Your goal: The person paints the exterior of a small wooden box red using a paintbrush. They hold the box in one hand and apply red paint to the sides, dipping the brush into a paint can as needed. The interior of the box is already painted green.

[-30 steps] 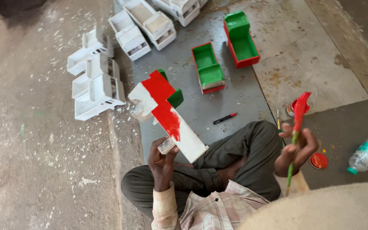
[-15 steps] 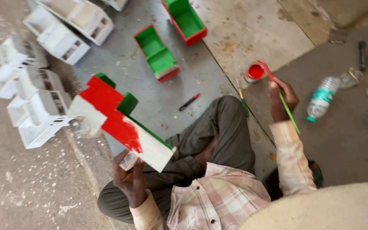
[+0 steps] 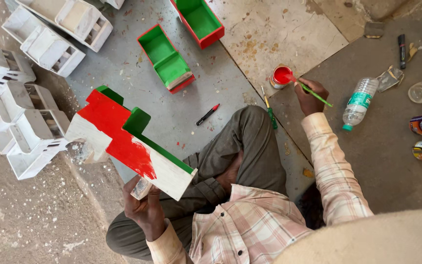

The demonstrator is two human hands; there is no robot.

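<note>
The wooden box point(image 3: 130, 142), partly coated red with green inside, is held up over the floor by the left hand point(image 3: 145, 208), clenched at its lower end. A green-handled brush point(image 3: 311, 91) is gripped by the right hand point(image 3: 311, 95), its tip dipped into the red paint tin point(image 3: 282, 76).

Soft, even daylight fills the scene with only faint shadows and no glare, focus is crisp across the floor, while the pale blurred shape at the lower right edge sits too close to resolve.
</note>
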